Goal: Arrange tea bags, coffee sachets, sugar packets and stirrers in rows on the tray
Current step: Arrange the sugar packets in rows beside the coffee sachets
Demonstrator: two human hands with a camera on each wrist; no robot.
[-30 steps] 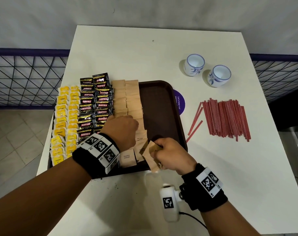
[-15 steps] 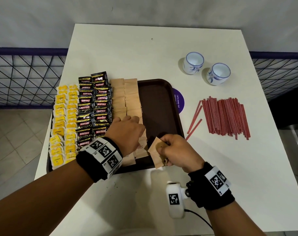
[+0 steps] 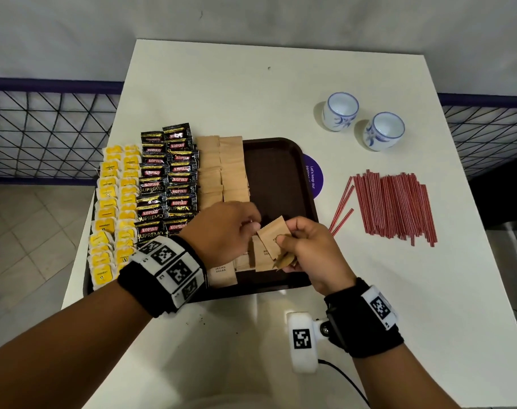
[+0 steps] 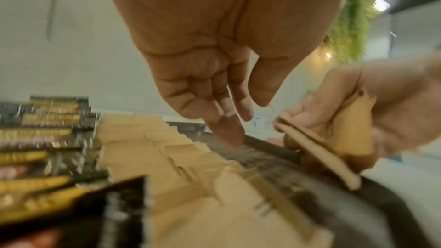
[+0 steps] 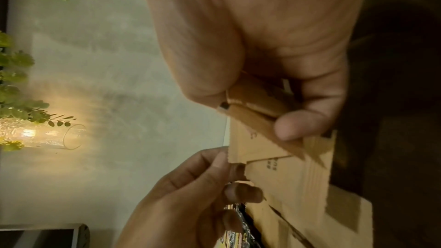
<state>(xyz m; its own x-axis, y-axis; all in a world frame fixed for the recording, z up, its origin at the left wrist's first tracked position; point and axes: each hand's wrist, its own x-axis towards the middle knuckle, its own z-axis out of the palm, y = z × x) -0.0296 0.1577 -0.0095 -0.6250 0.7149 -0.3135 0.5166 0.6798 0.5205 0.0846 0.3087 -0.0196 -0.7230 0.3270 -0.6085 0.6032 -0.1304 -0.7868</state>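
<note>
A dark brown tray (image 3: 276,178) holds two columns of yellow tea bags (image 3: 115,202), two of black coffee sachets (image 3: 168,178) and two of brown sugar packets (image 3: 222,169). My right hand (image 3: 281,240) pinches a small stack of sugar packets (image 3: 270,234) above the tray's near right part. The thumb presses on top of the stack (image 5: 253,108). My left hand (image 3: 253,224) reaches over from the left with its fingers extended, their tips at the stack's corner and holding nothing. Red stirrers (image 3: 393,208) lie in a loose pile on the table right of the tray.
Two white and blue cups (image 3: 340,110) (image 3: 384,131) stand at the back right of the white table (image 3: 251,84). A purple round sticker (image 3: 315,175) shows beside the tray. A netted railing (image 3: 44,131) and a drop to the floor lie past the table's left edge.
My left hand has lifted off the sugar rows and moved right to the stack. My right hand has carried the stack a little farther over the tray.
</note>
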